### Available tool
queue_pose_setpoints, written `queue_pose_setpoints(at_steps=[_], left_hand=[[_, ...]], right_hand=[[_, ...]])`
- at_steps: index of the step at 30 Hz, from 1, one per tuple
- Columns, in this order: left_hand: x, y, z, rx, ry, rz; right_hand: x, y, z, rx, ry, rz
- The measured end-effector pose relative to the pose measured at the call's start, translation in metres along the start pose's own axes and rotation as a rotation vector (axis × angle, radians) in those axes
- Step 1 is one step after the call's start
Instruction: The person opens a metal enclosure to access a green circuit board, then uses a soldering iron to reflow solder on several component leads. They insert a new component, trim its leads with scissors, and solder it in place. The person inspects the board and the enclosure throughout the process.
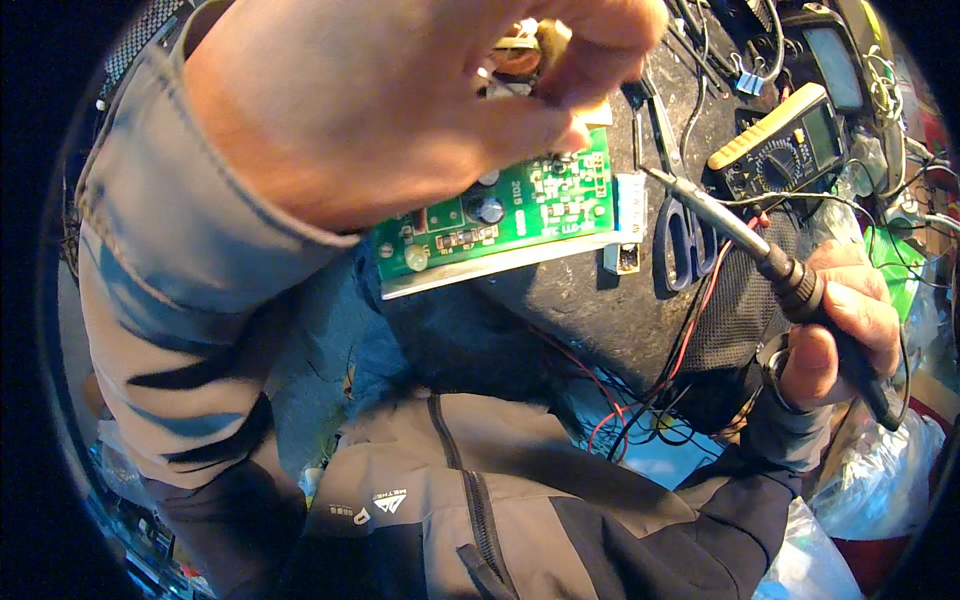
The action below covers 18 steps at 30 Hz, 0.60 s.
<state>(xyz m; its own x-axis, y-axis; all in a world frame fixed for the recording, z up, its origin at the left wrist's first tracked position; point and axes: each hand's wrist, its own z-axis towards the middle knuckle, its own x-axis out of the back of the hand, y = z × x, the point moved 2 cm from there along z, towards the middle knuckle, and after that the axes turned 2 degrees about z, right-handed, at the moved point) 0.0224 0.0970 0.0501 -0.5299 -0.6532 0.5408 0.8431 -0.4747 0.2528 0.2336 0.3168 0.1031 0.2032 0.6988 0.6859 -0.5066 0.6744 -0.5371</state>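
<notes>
Green circuit board point(545, 218) — pale-edged, component-studded, left hand point(400, 110) with fingers curled, hold unclear, right hand point(852, 325) gripping a soldering iron point(715, 215)

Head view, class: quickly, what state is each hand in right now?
Left hand: curled over the green circuit board; whether it grips anything cannot be told.
Right hand: closed, holding the soldering iron.

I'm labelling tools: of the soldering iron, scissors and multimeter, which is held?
The soldering iron, gripped in the right hand; the blue-handled scissors and yellow-edged multimeter lie untouched.
</notes>
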Motion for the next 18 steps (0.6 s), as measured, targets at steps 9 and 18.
queue_pose_setpoints(at_steps=[9,18], left_hand=[[-0.005,-0.01,0.018,-0.017,-0.459,-0.046],[-0.012,-0.001,0.016,0.228,-0.353,-0.135]], right_hand=[[0.025,0.002,-0.02,0.033,0.135,-0.001],[0.026,-0.001,-0.021,0.023,0.132,-0.021]])
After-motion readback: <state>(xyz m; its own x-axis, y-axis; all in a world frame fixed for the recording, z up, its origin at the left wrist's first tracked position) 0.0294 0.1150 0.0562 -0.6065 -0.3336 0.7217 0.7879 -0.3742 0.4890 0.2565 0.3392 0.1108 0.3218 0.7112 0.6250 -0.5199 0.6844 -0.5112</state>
